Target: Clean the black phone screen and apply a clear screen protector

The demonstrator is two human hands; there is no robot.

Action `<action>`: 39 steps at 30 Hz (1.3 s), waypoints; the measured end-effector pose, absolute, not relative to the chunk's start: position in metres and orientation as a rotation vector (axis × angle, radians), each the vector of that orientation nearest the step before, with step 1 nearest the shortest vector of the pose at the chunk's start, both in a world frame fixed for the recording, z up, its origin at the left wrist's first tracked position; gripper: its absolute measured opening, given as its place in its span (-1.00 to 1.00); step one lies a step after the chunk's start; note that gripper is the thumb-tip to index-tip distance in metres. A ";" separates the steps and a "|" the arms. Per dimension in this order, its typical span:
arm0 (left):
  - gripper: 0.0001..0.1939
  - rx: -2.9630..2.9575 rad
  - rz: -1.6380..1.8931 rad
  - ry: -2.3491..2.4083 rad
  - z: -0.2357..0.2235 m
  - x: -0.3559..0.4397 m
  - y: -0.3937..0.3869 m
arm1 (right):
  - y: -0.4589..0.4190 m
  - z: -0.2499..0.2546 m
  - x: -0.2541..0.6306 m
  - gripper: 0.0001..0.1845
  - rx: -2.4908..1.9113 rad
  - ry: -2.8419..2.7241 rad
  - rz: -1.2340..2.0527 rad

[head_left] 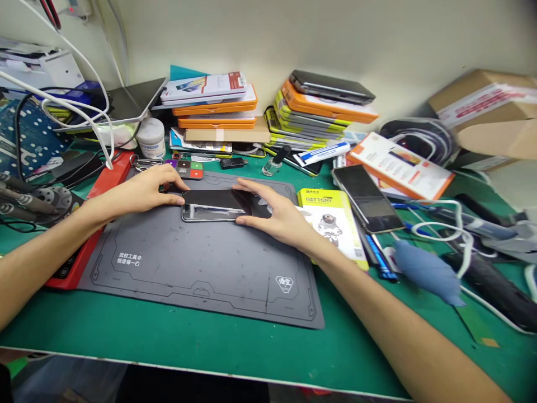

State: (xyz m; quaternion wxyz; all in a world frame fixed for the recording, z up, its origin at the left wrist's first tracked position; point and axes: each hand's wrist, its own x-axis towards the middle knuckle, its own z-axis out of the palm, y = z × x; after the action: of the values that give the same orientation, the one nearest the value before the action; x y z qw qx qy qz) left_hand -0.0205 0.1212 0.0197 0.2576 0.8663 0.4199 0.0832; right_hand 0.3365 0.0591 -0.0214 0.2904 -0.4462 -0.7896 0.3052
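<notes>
One smartphone [213, 197] is held over a grey mat [184, 257], near the centre of the frame: its left end is pinched by the left hand [153, 187], its right end grasped by the right hand [274, 215]. A yellow-and-white battery box [325, 201] is seen right of centre.

We hold both bare forearms [356, 285] forward and inward, our left hand [154, 188] curled with thumb [173, 199] near fingertips [183, 185], our right hand [279, 211] spread wider.
</notes>
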 end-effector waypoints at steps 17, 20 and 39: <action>-0.26 2.345 0.259 1.134 0.018 -0.021 0.122 | 0.061 -0.027 0.339 -0.16 -1.162 -2.117 0.768; -0.27 2.344 0.256 1.140 0.018 -0.021 0.122 | 0.061 -0.027 0.339 -0.16 -1.156 -2.134 0.744; -0.41 2.521 0.279 1.080 0.011 -0.024 0.125 | 0.061 -0.031 0.339 -0.18 -1.165 -2.160 0.720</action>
State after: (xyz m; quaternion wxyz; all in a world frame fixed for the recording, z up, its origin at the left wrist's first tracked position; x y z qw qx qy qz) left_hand -0.0239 0.1250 0.0114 0.1915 0.8976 0.3845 0.0994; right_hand 0.3392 0.0613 -0.0310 0.2878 -0.4364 -0.8088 0.2695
